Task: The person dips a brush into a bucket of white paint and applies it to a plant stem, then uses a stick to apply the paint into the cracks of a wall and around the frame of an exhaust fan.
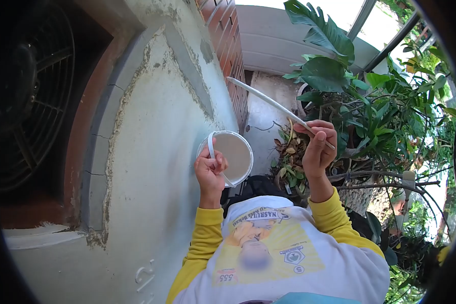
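Observation:
A white bucket (238,158) with pale greyish contents hangs from its handle in my left hand (210,169), whose fingers are curled around the handle strap at the bucket's left side. Up and to the right, my right hand (319,149) pinches a long, thin whitish stick (271,101) near its lower end. The stick slants up to the left, and its far tip is beside the brick-patterned wall. Between the stick and the bucket there is a gap.
A pale wall (152,131) with rough, patched plaster runs along the left, with a dark fan (40,96) in an opening. Leafy plants (329,76) and branches fill the right side. Dry leaves (291,152) lie beyond the bucket, near a brick-patterned wall (228,55).

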`<state>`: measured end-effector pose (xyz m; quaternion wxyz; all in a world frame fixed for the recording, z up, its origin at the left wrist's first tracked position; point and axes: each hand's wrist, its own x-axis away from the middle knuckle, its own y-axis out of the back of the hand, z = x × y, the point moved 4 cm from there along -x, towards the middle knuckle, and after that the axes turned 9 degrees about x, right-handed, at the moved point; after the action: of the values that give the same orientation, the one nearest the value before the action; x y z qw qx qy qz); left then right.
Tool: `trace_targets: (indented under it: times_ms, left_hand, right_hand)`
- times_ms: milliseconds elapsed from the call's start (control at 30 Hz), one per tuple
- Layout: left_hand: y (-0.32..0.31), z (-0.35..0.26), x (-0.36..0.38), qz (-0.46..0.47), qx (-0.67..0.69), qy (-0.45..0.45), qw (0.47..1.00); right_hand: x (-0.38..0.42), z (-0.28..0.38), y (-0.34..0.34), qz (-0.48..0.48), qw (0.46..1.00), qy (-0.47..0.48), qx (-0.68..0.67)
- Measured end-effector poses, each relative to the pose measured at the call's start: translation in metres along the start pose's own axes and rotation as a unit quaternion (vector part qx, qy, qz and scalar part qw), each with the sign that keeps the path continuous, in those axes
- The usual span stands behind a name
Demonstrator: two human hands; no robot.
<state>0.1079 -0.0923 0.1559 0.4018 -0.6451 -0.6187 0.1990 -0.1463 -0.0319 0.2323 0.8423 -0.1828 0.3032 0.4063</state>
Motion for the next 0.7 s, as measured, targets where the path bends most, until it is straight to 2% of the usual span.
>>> trace_targets:
  times_ms: [100, 200, 300, 433, 700]
  left_hand:
    - [0.001, -0.001, -0.001, -0.005, -0.010, -0.005, 1.000]
    - [-0.001, -0.001, -0.002, -0.017, -0.041, 0.000, 0.999]
    - [-0.002, -0.002, -0.001, -0.008, -0.046, 0.013, 0.999]
    - [-0.001, -0.001, -0.001, 0.021, -0.040, 0.013, 0.999]
    - [0.000, 0.000, 0.003, 0.031, -0.041, 0.032, 0.998]
  right_hand:
    - [0.005, 0.024, 0.034, -0.023, 0.996, 0.007, -0.087]
    - [0.012, 0.036, 0.047, 0.029, 0.994, -0.038, -0.098]
    - [0.026, 0.032, 0.031, 0.194, 0.976, -0.100, 0.005]
    - [0.050, 0.008, -0.017, 0.319, 0.939, -0.031, 0.125]
    - [0.098, -0.040, -0.061, 0.363, 0.917, -0.070, 0.148]
